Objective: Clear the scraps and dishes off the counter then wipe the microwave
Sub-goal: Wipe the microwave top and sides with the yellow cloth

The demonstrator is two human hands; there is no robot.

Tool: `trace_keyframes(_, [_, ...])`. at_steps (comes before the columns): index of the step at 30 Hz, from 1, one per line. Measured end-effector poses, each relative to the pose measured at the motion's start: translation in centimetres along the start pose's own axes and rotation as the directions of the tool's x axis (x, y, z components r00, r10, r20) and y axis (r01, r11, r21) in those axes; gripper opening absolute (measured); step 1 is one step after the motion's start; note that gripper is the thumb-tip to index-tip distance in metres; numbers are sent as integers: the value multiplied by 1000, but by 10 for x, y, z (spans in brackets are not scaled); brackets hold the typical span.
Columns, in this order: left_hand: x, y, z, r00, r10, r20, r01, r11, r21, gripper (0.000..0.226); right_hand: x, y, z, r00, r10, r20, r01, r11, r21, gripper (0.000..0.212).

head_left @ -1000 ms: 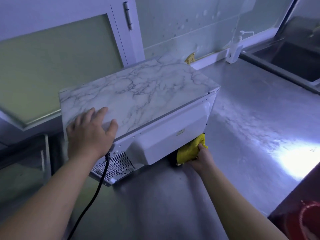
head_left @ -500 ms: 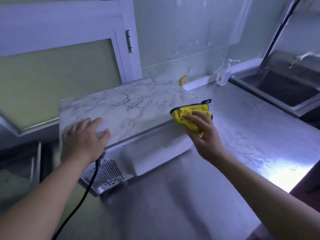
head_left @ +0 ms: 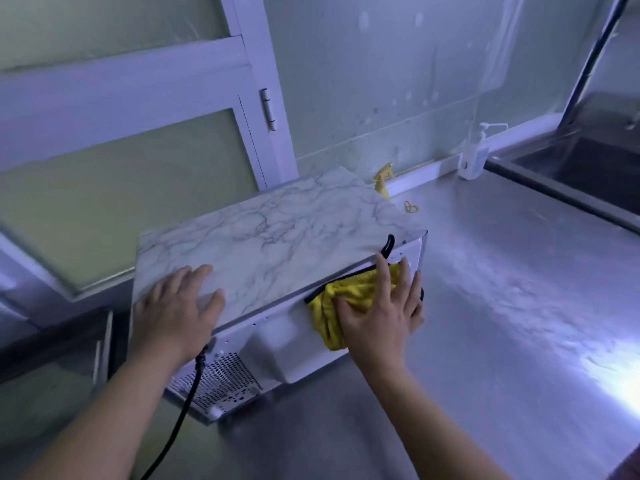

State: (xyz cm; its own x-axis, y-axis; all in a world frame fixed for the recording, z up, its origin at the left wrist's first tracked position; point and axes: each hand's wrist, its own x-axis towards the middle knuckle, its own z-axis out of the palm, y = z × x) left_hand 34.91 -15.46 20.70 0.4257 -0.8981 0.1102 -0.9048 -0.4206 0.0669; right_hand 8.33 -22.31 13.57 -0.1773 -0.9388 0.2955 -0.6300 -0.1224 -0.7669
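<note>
Two hands on the microwave (head_left: 270,233) right now. My left hand (head_left: 176,306) lies flat, fingers spread, on its marbled top at the near left corner. My right hand (head_left: 381,317), fingers straight, presses a yellow cloth (head_left: 351,289) against its white back panel, just under the top edge. The microwave sits on the steel desk (head_left: 485,341), its black power cord (head_left: 188,403) running from its back toward me.

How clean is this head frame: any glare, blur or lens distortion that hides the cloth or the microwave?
Head view: dim, bluish light; a blown-out glare patch on the steel counter at lower right; wide-angle bowing of the white window frame at left; slight motion softness overall. The microwave, the yellow cloth and the right hand pressing it are readable.
</note>
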Motion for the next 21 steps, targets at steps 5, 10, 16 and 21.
trace_keyframes(5, [11, 6, 0, 971, -118, 210, 113, 993, 34, 57, 5, 13, -2, 946, 243, 214, -284, 939, 194, 119])
trace_keyframes(10, [40, 45, 5, 933, -215, 288, 197, 976, 89, 59, 7, -36, 19, 853, 458, 250, -521, 757, 395, 94])
trace_keyframes(16, [66, 73, 5, 963, -66, 262, 70, 998, -5, 64, -16, -70, 66, 871, 484, -80, -434, 836, 335, 77])
trace_keyframes(21, [64, 122, 13, 954, 277, 119, -262, 957, -126, 73, -32, -15, 81, 918, -93, -385, 189, 957, 218, 64])
